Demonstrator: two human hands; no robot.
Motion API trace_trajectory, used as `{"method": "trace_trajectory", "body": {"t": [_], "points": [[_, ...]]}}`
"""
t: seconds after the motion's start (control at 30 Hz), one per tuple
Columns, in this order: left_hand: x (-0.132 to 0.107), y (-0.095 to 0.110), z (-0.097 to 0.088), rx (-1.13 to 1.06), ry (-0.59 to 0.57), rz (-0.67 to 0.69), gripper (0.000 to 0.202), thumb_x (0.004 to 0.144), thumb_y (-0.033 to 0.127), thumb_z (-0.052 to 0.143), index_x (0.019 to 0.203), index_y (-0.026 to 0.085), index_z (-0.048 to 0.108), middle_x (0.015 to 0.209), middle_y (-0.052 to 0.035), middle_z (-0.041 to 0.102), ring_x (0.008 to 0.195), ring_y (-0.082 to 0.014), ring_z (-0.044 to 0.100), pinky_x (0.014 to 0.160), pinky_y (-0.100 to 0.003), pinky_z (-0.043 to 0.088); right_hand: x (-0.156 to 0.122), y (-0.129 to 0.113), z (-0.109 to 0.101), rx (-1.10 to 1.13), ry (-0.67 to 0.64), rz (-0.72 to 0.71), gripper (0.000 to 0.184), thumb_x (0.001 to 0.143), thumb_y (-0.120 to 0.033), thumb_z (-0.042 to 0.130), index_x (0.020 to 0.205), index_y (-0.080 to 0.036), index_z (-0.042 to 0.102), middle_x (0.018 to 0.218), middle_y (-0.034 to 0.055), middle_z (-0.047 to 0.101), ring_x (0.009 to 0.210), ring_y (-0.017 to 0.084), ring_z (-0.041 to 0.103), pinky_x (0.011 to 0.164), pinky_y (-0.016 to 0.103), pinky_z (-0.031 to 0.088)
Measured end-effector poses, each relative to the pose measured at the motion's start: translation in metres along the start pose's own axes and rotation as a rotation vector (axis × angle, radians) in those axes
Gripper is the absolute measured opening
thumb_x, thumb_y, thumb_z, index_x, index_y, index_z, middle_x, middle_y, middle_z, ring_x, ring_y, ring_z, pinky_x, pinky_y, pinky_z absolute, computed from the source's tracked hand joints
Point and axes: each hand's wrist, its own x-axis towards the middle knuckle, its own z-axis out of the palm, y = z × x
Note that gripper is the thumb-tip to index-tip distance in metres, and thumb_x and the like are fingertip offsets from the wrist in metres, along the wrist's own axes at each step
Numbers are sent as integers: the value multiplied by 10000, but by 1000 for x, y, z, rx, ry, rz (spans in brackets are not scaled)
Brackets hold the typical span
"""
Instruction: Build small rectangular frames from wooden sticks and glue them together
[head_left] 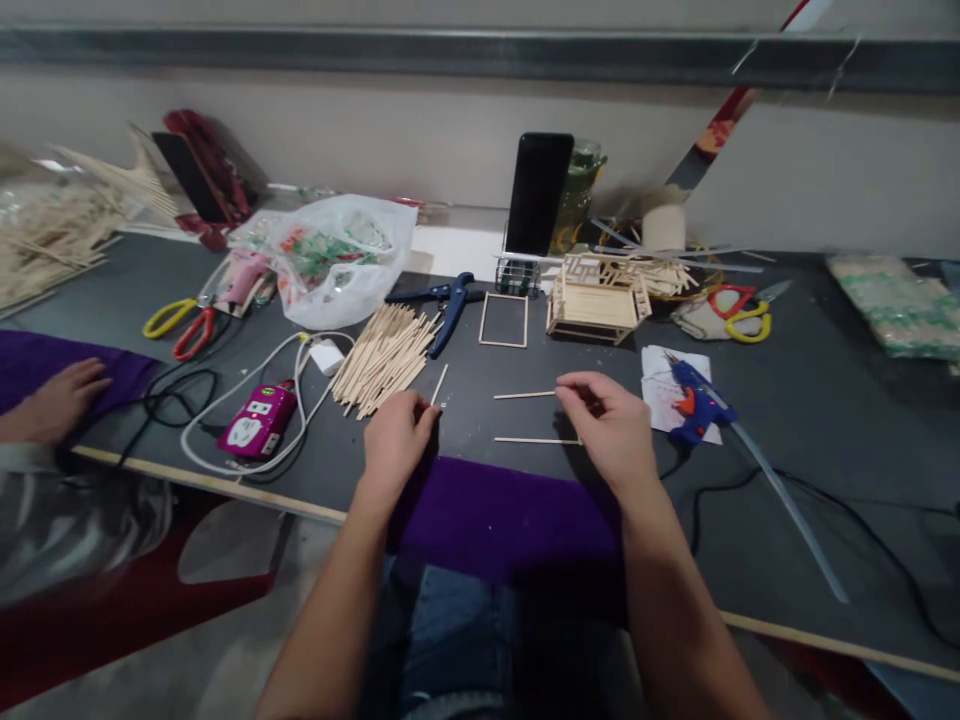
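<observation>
My left hand (397, 435) is closed around a short wooden stick (440, 384) that points up and away from the fingers. Between thumb and fingertips, my right hand (609, 420) pinches the right end of another wooden stick (523, 395), which lies level over the grey tabletop. Nearer to me and parallel to it lies a lower stick (534, 440), its right end by my right hand. A loose pile of sticks (386, 360) is beyond my left hand. Farther back are a small rectangular stick frame (504, 345) and a small wooden model (596, 305).
A blue glue gun (697, 405) rests on white paper at right, its cable trailing over the table. Left are a purple power strip (259, 422), scissors (180, 325) and a plastic bag (345, 260). Behind stands a phone (538, 190). Another person's hand (64, 400) rests at far left.
</observation>
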Motion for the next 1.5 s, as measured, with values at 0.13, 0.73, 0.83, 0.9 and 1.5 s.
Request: {"method": "trace_trajectory", "body": {"t": [0.13,0.73,0.83,0.9,1.5], "points": [[-1,2,4,68,43,-11,194,877,377,506,825,207,583,881,-61,651,865,-211,578,652,-278,382,12,-2,23,-260,-159,-231,175,879,-261,516,855,-220,684,837,47,644,771,174,578,690,280,411],[2,-1,14,14,72,-9,219,884,377,489,780,215,594,825,-26,649,847,-188,579,639,-270,340,19,14,62,-596,-292,-432,127,910,-222,549,865,-202,666,853,62,608,822,194,527,616,286,333],[2,-1,14,10,64,-17,215,879,368,500,771,214,603,825,-21,655,846,-183,582,642,-270,340,19,15,64,-616,-281,-432,122,908,-226,555,866,-197,667,855,64,614,815,195,534,618,285,341],[2,0,14,8,61,-13,215,875,366,504,766,213,610,835,-24,662,853,-185,585,646,-271,343,19,16,65,-616,-267,-436,135,912,-223,544,866,-198,668,847,63,615,807,195,538,616,283,344],[37,-43,-27,22,105,48,149,845,268,537,831,191,664,878,-47,675,830,-184,593,705,-275,397,6,15,38,-239,28,-367,191,914,-281,509,918,-216,688,815,37,621,757,171,588,681,279,440]]}}
